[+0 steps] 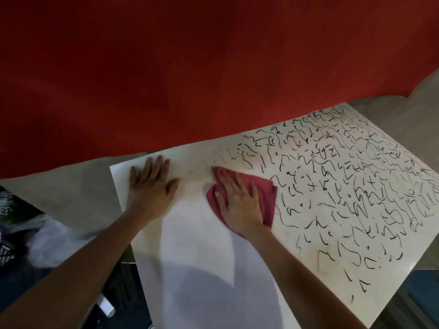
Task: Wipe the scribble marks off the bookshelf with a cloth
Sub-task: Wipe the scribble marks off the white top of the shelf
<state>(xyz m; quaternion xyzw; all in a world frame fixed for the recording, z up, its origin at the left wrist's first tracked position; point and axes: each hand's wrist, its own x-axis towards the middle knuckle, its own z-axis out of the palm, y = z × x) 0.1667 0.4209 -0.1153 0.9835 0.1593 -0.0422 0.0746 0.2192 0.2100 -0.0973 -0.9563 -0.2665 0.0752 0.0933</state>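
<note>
The right hand [240,203] lies flat on a pink-red cloth [263,188], fingers straight and spread, pressing it onto the white top panel of the bookshelf [202,257]. The palm and fingers cover much of the cloth, so only its edges and a bunched corner at 3 o'clock of the hand show. The left hand [149,186] sits at 9 o'clock of the right, well apart from it, palm down and fingers straight on bare white panel, holding nothing. Both forearms run off the bottom of the frame.

From the cloth toward 1, 3 and 5 o'clock the panel is covered with black scribble marks [344,186] — short strokes and squiggles, none readable as letters. Just at 12 o'clock of the cloth the strokes are fainter and broken. A soft shadow falls on the panel between the forearms.

The panel's near corner is cut off at 6 o'clock. Only its top face shows; any shelves below are hidden. A red wall [166,67] fills the upper frame. At 8 o'clock lie dark, blurred things [19,233] — too smeared to identify.
</note>
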